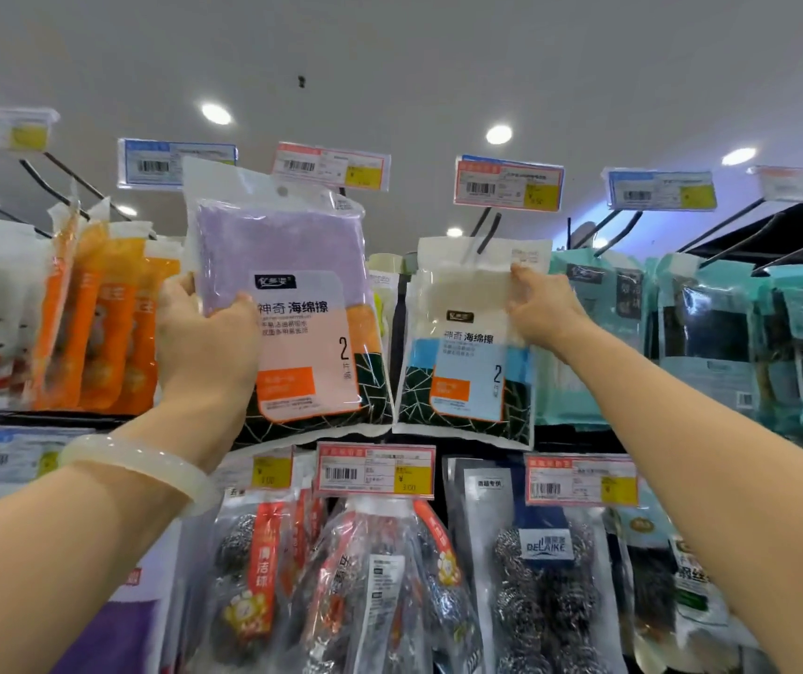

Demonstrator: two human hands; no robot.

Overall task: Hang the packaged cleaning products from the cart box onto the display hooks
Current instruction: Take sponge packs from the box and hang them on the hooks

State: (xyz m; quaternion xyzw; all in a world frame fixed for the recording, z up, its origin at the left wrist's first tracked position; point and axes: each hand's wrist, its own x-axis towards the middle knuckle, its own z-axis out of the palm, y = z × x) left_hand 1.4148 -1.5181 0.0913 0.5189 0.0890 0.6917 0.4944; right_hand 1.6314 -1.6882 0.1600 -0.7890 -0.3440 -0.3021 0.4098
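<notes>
Left hand gripped the purple sponge pack; right fingers pinched the hanging white pack. Missing the hook could tear its hole.

In front of me stands a display rack of black hooks, price tags at their tips. Along its top row hang orange packs at the left edge, a white sponge pack mid-row and teal packs at the right; steel-wool packs hang along the lower row
</notes>
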